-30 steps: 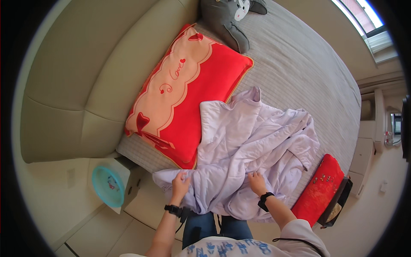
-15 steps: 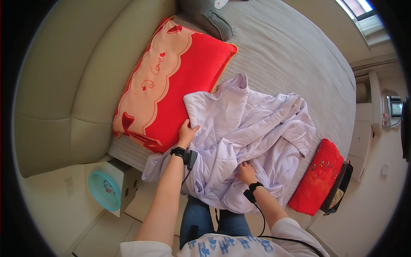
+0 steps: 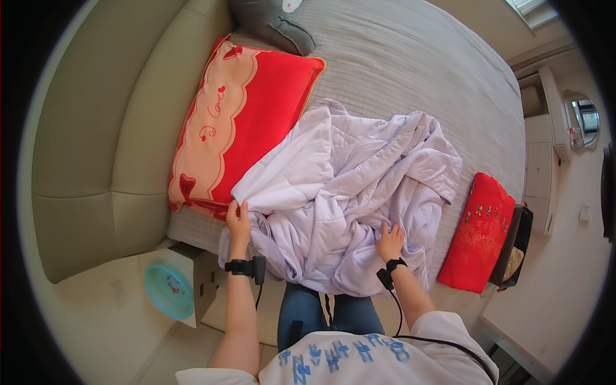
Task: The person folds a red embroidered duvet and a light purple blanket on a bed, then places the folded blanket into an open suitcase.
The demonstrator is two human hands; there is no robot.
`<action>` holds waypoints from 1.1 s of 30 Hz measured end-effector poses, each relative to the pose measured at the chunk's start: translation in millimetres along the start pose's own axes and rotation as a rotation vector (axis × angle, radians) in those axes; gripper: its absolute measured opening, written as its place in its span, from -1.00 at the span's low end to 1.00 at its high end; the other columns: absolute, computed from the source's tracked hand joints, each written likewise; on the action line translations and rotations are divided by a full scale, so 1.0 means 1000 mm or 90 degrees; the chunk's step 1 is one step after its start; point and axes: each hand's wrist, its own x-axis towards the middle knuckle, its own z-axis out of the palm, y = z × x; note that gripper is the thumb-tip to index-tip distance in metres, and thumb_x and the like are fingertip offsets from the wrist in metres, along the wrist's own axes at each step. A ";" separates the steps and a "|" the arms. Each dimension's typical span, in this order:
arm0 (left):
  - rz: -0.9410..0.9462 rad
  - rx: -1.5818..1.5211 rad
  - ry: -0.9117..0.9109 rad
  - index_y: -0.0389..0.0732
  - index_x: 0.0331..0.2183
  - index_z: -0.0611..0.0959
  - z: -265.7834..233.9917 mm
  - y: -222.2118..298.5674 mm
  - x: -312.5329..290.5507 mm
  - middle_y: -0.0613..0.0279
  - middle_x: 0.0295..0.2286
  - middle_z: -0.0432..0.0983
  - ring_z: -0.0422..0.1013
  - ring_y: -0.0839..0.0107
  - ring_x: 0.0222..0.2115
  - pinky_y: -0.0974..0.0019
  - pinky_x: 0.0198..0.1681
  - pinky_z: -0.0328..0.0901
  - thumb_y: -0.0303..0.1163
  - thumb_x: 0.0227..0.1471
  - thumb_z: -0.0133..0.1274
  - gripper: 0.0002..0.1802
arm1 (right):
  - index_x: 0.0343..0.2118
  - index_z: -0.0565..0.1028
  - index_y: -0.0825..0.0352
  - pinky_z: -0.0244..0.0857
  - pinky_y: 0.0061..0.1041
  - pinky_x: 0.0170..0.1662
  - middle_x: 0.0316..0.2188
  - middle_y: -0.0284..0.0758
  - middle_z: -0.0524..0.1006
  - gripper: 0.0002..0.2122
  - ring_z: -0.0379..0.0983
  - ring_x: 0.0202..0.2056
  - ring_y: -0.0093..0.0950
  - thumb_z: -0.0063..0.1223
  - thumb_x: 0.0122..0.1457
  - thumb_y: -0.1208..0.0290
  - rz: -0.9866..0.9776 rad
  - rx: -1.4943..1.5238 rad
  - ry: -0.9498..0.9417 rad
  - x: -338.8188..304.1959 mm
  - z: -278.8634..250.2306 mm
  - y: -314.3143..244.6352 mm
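Observation:
A crumpled pale lilac quilt [image 3: 340,186] lies in a loose heap along the near side of the bed, its near part hanging over the edge. One corner of it is pinched in my left hand [image 3: 239,220], thumb and fingers closed on it, beside the lower end of a red and peach pillow [image 3: 269,96]. From there the cloth stretches tight across the pillow's near right part. My right hand [image 3: 389,242] rests on the folds at the quilt's near right, fingers apart and pressing lightly on the fabric.
A grey bedspread [image 3: 417,58] covers the bed, with a padded headboard [image 3: 77,154] at left. A grey stuffed toy [image 3: 273,25] sits at the far end. To the right lie a folded red cloth bundle [image 3: 478,237] and a dark box [image 3: 513,256]. A turquoise basin [image 3: 168,290] stands lower left.
My left hand has drawn the quilt's corner down and left, stretching that side flatter over the pillow. My right hand has shifted slightly right on the folds. The whole view has also shifted.

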 end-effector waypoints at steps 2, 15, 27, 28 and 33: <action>-0.027 -0.064 -0.010 -0.38 -0.46 0.44 -0.007 0.021 -0.016 0.20 -0.61 0.32 0.23 0.45 -0.52 0.40 -0.41 0.16 -0.45 -0.04 -0.06 -0.85 | -0.14 0.32 0.20 0.16 -0.18 -0.16 -0.26 -0.13 0.42 -0.64 0.36 -0.25 -0.17 0.00 -0.07 0.33 0.059 0.050 -0.102 0.001 0.005 0.020; 0.068 -0.105 -0.053 -0.18 0.01 0.30 0.007 0.115 -0.134 0.10 -0.47 0.44 0.26 0.48 -0.56 0.39 -0.47 0.19 -0.65 -0.22 -0.22 -0.37 | -0.31 0.43 0.26 0.27 -0.32 -0.29 -0.44 -0.21 0.50 -0.75 0.42 -0.33 -0.24 0.02 -0.10 0.33 0.055 0.322 0.041 -0.033 -0.036 0.128; -0.047 0.078 -0.098 -0.33 -0.03 0.29 0.037 0.104 -0.204 -0.02 -0.45 0.46 0.37 0.33 -0.51 0.34 -0.41 0.24 -0.39 -0.11 0.02 -0.44 | -0.26 0.49 0.11 0.10 -0.06 -0.15 -0.39 -0.20 0.52 -0.70 0.44 -0.29 -0.26 -0.20 -0.09 0.39 0.118 0.085 -0.135 -0.115 -0.003 0.202; -0.149 -0.044 -0.041 -0.36 -0.02 0.26 0.034 0.093 -0.208 0.03 -0.42 0.47 0.38 0.39 -0.47 0.37 -0.38 0.25 -0.36 -0.11 0.06 -0.39 | -0.30 0.51 0.13 0.12 -0.11 -0.17 -0.39 -0.21 0.52 -0.73 0.45 -0.30 -0.27 -0.17 -0.09 0.36 0.112 0.042 -0.097 -0.129 -0.006 0.225; -0.357 -0.173 -0.096 -0.40 -0.12 0.38 0.025 0.073 -0.204 0.16 -0.37 0.47 0.37 0.48 -0.37 0.45 -0.33 0.25 -0.42 -0.14 0.09 -0.51 | -0.32 0.50 0.25 0.12 -0.21 -0.12 -0.30 -0.17 0.47 -0.74 0.39 -0.19 -0.27 -0.04 -0.11 0.32 0.299 -0.036 -0.271 -0.150 -0.007 0.294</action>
